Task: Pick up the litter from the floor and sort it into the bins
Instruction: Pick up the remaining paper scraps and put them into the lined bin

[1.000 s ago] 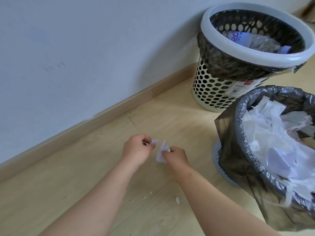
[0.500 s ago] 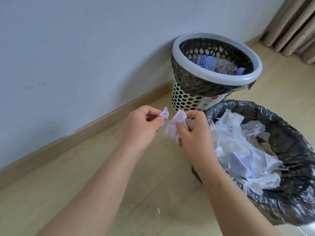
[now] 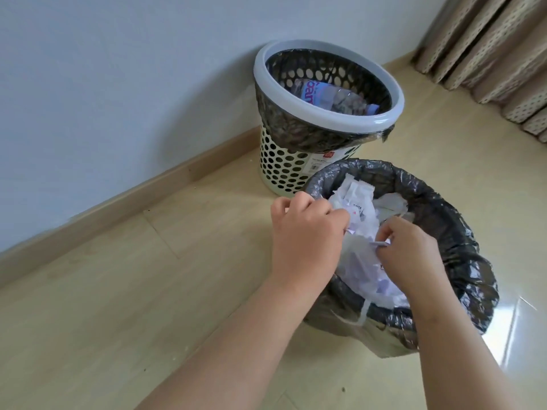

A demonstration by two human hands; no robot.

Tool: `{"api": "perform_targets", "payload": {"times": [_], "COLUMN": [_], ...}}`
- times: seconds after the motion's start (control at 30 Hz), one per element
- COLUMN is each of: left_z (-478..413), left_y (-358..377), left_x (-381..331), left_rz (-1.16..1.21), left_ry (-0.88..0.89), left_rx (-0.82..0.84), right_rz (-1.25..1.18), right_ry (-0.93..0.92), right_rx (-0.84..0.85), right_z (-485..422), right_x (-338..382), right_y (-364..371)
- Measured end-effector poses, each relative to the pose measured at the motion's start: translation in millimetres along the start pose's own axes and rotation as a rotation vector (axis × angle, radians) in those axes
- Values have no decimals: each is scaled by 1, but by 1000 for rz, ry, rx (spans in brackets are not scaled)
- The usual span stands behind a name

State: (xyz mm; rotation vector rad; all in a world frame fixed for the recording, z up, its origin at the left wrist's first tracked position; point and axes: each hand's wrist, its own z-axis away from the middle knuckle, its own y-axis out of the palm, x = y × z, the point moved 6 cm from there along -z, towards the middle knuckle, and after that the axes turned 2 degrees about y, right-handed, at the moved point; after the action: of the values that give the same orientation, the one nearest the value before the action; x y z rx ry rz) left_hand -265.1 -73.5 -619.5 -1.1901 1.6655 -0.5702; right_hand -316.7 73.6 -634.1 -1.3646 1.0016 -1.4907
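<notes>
**2 hands over the paper bin, each pinching a scrap**

The paper scrap sits between the thumb and curled fingers of the right hand, above the heap of white paper inside the near bin. The left hand hovers over that bin's left rim, fingers clenched inward, with a white sliver nipped at their tips. Both wrists cross the rim's near edge.

The near bin wears a crinkled black liner folded over its rim, and the paper rises almost level with that rim. Small print shows on 1 sheet in the heap, too fine to read.

Just behind stands the perforated cream bin with a broad white rim and its own dark liner; the 2 bins sit very close, and I cannot tell whether they touch. A clear plastic bottle lies inside it, blue letters "Gan" legible on its label. A sticker with a red mark on the bin's side is unreadable.

That bin sits just beside the skirting board under the pale wall. Bare wooden floor stretches wide to the left and front. Beige curtains hang at the far right.
</notes>
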Motion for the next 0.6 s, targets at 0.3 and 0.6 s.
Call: {"api": "perform_targets", "payload": {"times": [0.3,0.6], "left_z": [4,-2], "left_y": [37,22], "left_x": [-20,1], "left_rz": [-243,135], "left_ry": [65,64], "left_rx": [551,250], "right_rz": [252,202], "right_ry": [-55,-65], "right_rx": [557,396], "right_z": [6,-12], "right_x": [0,-5], "right_y": [42,26]}}
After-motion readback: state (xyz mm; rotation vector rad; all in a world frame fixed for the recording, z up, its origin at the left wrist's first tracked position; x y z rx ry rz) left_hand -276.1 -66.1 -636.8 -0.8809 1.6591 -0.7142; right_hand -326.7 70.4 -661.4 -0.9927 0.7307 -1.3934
